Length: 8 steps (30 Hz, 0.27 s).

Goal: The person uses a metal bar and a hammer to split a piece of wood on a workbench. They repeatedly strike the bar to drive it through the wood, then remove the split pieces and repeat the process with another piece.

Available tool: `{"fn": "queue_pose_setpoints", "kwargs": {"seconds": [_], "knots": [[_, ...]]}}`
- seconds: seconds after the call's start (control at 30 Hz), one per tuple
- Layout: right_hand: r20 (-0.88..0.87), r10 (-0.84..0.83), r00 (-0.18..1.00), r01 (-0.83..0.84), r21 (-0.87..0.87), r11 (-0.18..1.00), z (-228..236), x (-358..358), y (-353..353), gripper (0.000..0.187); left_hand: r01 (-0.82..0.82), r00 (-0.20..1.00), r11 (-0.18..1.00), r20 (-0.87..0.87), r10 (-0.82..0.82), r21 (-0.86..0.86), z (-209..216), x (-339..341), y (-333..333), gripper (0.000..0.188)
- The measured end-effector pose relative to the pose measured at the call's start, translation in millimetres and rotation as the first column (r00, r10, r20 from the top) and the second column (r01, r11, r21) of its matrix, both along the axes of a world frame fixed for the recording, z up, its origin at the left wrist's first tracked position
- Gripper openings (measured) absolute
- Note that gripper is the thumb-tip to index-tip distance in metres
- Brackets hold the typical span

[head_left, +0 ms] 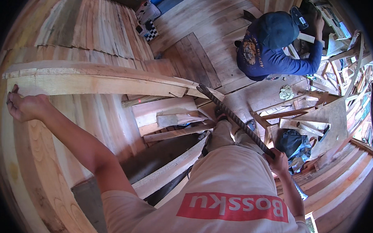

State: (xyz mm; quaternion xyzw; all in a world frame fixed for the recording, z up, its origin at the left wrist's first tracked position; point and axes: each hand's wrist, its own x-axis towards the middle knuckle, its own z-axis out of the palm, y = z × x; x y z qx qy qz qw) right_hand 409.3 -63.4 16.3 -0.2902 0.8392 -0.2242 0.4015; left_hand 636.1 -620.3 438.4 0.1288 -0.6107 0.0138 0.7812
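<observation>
My right hand is wrapped round a dark twisted metal bar, which slants up and left in front of my legs. The bar's upper end lies against the right end of a pale wooden beam. That beam runs across the left half of the view, and a nail-like piece sticks out near its right end. My left arm is stretched out to the beam's far left end. There my left hand is closed, fingers curled together; what they hold, if anything, is too small to make out.
A person in a dark cap and blue top crouches ahead on the right. Between plank walls and my legs are loose boards and a dark gap. To the right stand a wooden frame, a black plastic bag and scrap wood.
</observation>
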Motion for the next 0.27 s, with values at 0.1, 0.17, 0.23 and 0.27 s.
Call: {"fn": "queue_pose_setpoints", "kwargs": {"seconds": [0.1,0.17,0.23,0.27], "knots": [[-0.020,-0.008,1.000,0.009,0.043,0.999,2,0,-5,0.030,0.015,1.000,0.999,0.012,-0.015,0.032,4,17,-20,0.011],[-0.016,-0.057,0.998,0.057,0.030,0.998,-1,2,-2,0.030,0.098,0.995,0.994,0.014,-0.099,0.057,8,28,-35,0.011],[-0.033,-0.137,0.990,0.138,0.017,0.990,-1,8,4,0.029,0.224,0.974,0.971,0.003,-0.225,0.082,7,38,-41,0.013],[-0.058,-0.124,0.991,0.127,0.040,0.991,1,10,8,0.030,0.239,0.971,0.966,-0.007,-0.239,0.096,-1,34,-49,0.013]]}}
